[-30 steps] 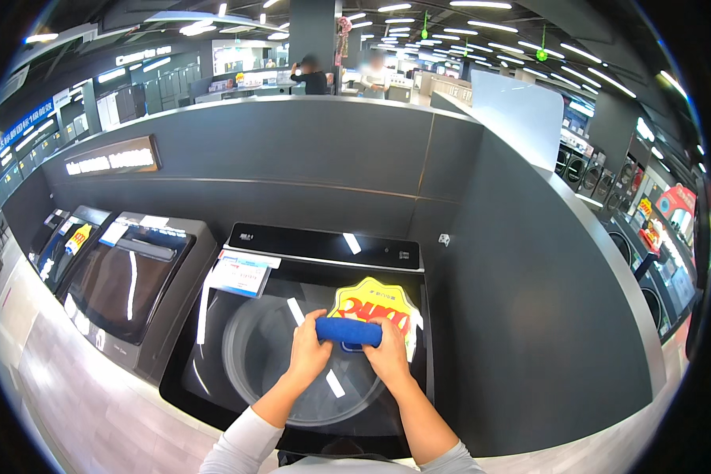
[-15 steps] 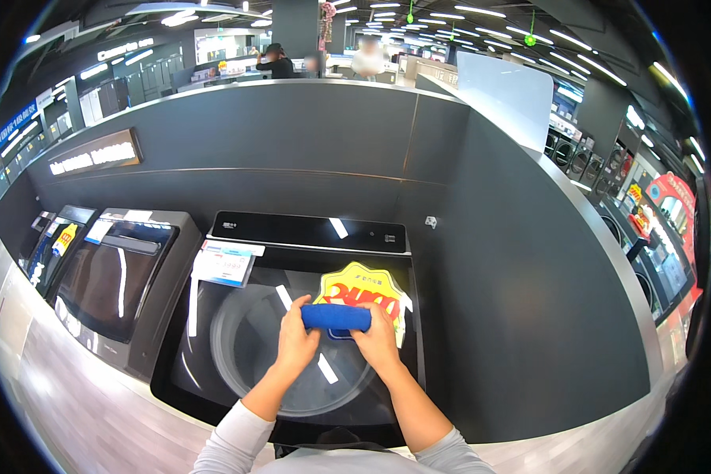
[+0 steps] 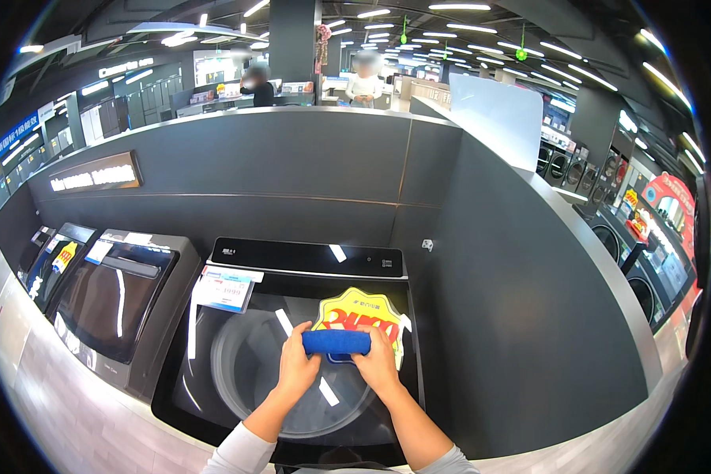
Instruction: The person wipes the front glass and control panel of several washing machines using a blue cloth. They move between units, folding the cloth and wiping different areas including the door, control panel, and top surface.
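Hands meet on a rolled blue cloth (image 3: 336, 342): the left hand (image 3: 296, 370) and right hand (image 3: 378, 368) each clasp 1 end, pressing it to the glass lid (image 3: 237, 371) of a black top-load washer, at the edge of a yellow-and-red sticker (image 3: 359, 310). Judging by the lid's lower half, untouched by the cloth, the wiping looks barely begun, with most of the glass left.

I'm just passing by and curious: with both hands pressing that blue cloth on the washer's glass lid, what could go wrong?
The blue cloth lies partly over the yellow starburst sticker, so rubbing might lift or crease its edge. The white price card rests near the left hand and could get knocked askew. The right hand leans on the glass lid, which may smear.
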{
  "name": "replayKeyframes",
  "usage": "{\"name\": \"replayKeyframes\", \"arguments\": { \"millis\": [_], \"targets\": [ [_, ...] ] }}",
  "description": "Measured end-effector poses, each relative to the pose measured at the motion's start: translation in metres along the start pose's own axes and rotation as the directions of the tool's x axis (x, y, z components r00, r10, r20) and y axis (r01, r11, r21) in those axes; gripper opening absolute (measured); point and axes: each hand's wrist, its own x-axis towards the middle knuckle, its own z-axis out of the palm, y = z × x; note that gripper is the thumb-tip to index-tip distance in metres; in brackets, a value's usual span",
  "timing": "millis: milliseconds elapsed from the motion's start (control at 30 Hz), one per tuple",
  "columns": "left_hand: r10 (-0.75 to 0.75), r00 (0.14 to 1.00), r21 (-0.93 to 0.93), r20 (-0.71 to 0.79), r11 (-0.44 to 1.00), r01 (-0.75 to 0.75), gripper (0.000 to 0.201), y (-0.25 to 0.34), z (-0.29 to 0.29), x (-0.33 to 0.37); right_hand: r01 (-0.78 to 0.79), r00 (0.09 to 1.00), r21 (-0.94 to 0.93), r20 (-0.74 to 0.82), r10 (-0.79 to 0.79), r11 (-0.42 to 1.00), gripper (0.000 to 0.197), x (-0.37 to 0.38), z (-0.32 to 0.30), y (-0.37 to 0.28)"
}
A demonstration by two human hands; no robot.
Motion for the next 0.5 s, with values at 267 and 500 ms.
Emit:
{"name": "replayKeyframes", "arguments": {
  "millis": [267, 500],
  "targets": [
    [0.038, 0.999, 0.03, -0.019, 0.999, -0.038, 0.061, -0.009, 0.002, -0.005, 0.044, 0.999, 0.006, 0.005, -0.044, 0.999, 0.046, -0.001, -0.003, -0.003],
    [0.015, 1.0, 0.014, 0.007, 1.0, -0.015, 0.062, -0.008, 0.002, -0.001, 0.028, 1.0, -0.011, 0.01, -0.028, 1.0, 0.043, 0.001, -0.002, -0.004]
  ]
}}
